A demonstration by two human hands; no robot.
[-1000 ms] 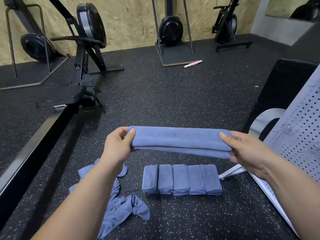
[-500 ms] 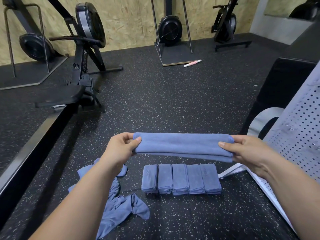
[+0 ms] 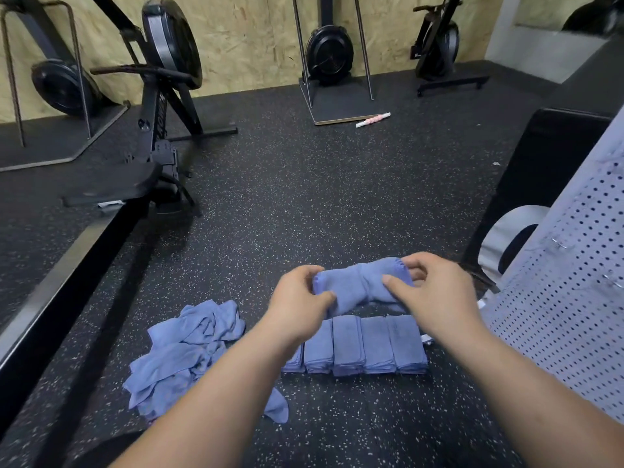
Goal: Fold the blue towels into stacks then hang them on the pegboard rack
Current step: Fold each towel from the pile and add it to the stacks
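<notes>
Blue towel [image 3: 361, 288], bunched at its middle, was held up over the row of folded towels [image 3: 374, 346], one end pinched by the left hand [image 3: 297, 298] and the other by the right hand [image 3: 435, 292]. It was judged that the layers could be skewed if the ends were met unevenly. A slipped pinch could see it dropped onto the row, disturbing the stacks.
</notes>
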